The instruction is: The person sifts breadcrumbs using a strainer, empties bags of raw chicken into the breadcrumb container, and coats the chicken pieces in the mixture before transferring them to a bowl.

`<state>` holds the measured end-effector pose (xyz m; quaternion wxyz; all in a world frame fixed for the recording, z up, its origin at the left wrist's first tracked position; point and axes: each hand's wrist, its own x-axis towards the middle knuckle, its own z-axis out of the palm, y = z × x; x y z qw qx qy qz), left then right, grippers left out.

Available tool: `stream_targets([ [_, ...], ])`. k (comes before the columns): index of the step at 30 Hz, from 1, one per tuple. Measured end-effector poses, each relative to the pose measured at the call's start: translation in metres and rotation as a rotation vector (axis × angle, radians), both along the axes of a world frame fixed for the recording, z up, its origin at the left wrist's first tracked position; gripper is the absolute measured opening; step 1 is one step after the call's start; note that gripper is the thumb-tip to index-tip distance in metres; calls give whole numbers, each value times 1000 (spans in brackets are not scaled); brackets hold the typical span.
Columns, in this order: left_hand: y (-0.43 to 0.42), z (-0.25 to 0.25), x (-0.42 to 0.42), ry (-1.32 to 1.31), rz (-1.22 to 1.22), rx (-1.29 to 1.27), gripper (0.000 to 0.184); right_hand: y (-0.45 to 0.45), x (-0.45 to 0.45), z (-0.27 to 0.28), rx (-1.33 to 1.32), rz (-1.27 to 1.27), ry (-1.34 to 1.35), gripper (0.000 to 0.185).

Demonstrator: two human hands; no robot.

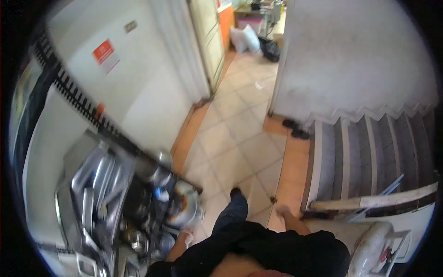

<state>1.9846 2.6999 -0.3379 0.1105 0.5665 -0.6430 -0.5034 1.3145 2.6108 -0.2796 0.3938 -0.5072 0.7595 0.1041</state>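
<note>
Stained pot near left hand, right hand near stair edge, grips unclear; tiled walkway between orange borders

The floor here is made of big cream tiles, with an orange edge on both sides. On the left, the wall is white, and I see a red and white sign and a small plate on it. A cream door stands open to a bright room with an orange panel. The other wall is gray and smudgy. Below it are gray stairs with pale stripes, and a zigzag trim.
</note>
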Motion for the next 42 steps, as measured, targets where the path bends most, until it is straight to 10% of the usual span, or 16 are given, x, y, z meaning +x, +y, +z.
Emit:
stream_targets([
  [5,-311,39,-108,-238,-35,378,20,-2,-120,66,104,-219,18,27],
  [8,-509,80,-207,408,459,544,15,-84,-137,136,38,-967,-301,21],
  [10,-619,194,-267,506,368,429,21,-172,-131,200,-22,-1495,-533,18],
  [12,-732,198,-306,330,262,309,22,-243,-130,218,-56,-1686,-597,14],
  [14,-831,190,-326,294,270,214,23,-304,-159,147,-114,-1434,-548,19],
  [17,-925,112,-326,95,328,-27,31,-389,-214,-11,-274,-280,51,43],
  [18,-939,102,-318,-36,231,2,31,-407,-231,-107,-675,-81,188,51],
  [20,-942,105,-297,-342,-108,155,32,-619,-218,-112,-148,-459,-60,45],
  [21,-941,112,-291,-392,-169,208,32,-696,-229,-118,-137,-224,-57,32],
  [23,-943,126,-280,-428,-154,246,32,-892,-177,80,-192,236,-36,28],
  [25,-941,145,-274,-439,-85,264,33,-1048,-166,87,-236,-51,-403,22],
  [26,-948,155,-284,-443,-60,267,33,-1136,-186,-39,-193,-449,-982,34],
  [30,-1040,156,-339,-464,-25,274,34,-1324,-173,159,-283,-592,-885,40],
  [32,-1126,150,-377,-467,-34,258,34,-1413,-236,103,-489,804,65,36],
  [39,-1465,149,-528,-516,-168,123,36,-1415,-410,180,37,193,218,42],
  [42,-1638,148,-611,-555,-375,38,37,-1437,-514,179,-227,-696,-211,33],
])
